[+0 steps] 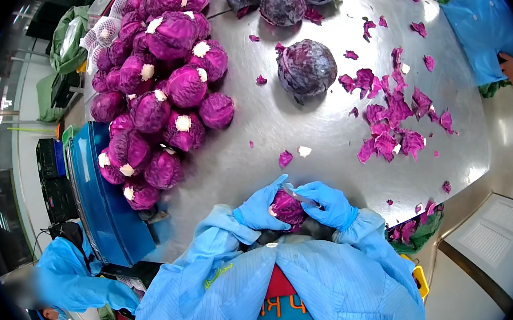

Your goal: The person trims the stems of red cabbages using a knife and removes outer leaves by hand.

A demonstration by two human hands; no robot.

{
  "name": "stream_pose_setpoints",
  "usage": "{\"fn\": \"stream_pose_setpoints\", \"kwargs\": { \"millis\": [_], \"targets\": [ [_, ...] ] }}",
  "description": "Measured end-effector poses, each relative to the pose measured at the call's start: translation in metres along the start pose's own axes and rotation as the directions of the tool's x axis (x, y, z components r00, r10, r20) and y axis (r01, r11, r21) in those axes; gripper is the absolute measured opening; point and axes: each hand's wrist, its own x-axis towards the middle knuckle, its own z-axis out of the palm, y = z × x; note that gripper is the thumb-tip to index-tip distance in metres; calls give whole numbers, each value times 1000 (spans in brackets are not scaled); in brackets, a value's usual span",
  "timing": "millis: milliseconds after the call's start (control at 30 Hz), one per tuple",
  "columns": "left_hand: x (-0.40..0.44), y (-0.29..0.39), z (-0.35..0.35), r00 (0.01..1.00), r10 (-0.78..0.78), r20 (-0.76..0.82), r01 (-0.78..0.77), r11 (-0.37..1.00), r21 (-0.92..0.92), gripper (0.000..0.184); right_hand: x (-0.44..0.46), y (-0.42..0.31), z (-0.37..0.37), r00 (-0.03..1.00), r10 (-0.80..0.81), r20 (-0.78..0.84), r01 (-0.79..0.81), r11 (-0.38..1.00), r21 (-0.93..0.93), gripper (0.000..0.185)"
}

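Observation:
A small red cabbage (287, 210) is held close to my body at the table's near edge. My left hand (262, 207), in a blue glove, wraps round its left side. My right hand (330, 205), also gloved in blue, is closed on a knife (302, 196) whose blade lies against the top of the cabbage. Beyond my hands, a dark, larger cabbage (306, 70) rests on the metal table (238, 158). To the left is a big pile of bright purple cabbages (176, 35) with pale cut stems.
Torn purple leaves (390, 114) lie scattered on the right. More dark cabbages (282, 6) stand at the far edge. A blue bin (101, 200) is at the left, a green bag of leaves (417, 231) at the right. Other people are at lower left and upper right.

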Motion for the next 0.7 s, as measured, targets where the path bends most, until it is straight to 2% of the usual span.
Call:
{"fn": "stream_pose_setpoints", "kwargs": {
  "millis": [100, 133, 200, 233, 300, 400, 500, 533, 600, 633, 667, 700],
  "targets": [
    [0, 11, 2, 998, 22, -63, -5, 967, 256, 109, -9, 10, 1, 983, 183, 24, -184, 983, 23, 22],
    [2, 30, 0, 1000, -4, -11, 6, 985, 174, 103, -9, 10, 1, 966, 254, 44, -255, 966, 33, 21],
    [6, 61, -4, 994, -42, 96, 41, 999, 10, 92, -4, 6, -5, 963, 250, 98, -245, 968, -60, 21],
    [7, 55, -1, 997, -18, 81, 9, 993, 116, 90, -1, 3, -8, 961, 250, 122, -238, 966, -105, 22],
    [8, 40, 6, 998, 35, 58, -52, 944, 324, 86, 0, -1, -12, 981, 153, 120, -131, 977, -168, 22],
    [6, 32, 3, 998, 55, 32, -61, 976, 211, 83, 4, -15, -28, 982, 91, 168, -39, 956, -290, 22],
    [12, 18, 7, 998, 52, -32, -41, 957, 286, 83, 4, -19, -38, 984, 89, 155, -29, 935, -353, 20],
    [15, 19, 7, 1000, -4, -8, 6, 952, 305, 86, 4, -19, -40, 986, 87, 143, -30, 933, -359, 19],
    [20, 26, 7, 992, -127, 26, 111, 931, 347, 94, 5, -21, -43, 998, 46, 39, -39, 988, -151, 16],
    [17, 32, 9, 991, -127, -39, 132, 918, 373, 95, 6, -23, -45, 999, 35, -17, -36, 998, -42, 15],
    [14, 39, 12, 987, -122, -101, 152, 904, 399, 97, 8, -23, -52, 994, -55, -94, 50, 997, -54, 12],
    [13, 42, 15, 981, -113, -160, 171, 889, 424, 99, 7, -29, -59, 958, 131, -255, -98, 986, 138, 12]
  ]
}}
